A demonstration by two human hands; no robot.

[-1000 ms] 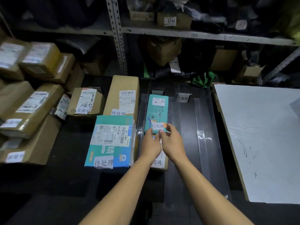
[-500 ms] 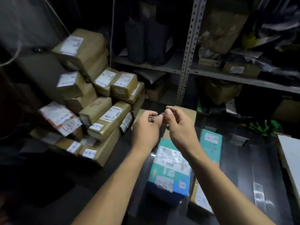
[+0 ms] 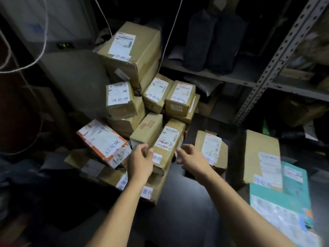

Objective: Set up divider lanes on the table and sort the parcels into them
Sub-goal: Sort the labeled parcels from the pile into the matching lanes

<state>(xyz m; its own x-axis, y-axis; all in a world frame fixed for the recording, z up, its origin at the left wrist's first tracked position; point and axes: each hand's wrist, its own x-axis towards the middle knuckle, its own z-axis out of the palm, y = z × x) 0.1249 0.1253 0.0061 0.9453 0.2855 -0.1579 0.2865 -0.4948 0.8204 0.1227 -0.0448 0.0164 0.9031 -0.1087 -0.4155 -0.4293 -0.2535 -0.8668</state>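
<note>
Both hands have dropped from mid-air to the long brown parcel [image 3: 167, 145] at centre frame, in the pile of parcels [image 3: 131, 97] filling the upper left. Left hand [image 3: 140, 162] curls loosely against its left edge; right hand [image 3: 193, 158] reaches half-open beside its right edge, grasping nothing. Teal parcels [image 3: 281, 209] lie lower right

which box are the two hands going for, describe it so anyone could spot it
Start at the heap of brown cardboard parcels left of the metal shelving. At its near edge a long narrow box points toward the viewer, between the left hand and right hand. Only its label bears handwritten numbers underlined in red.
</note>
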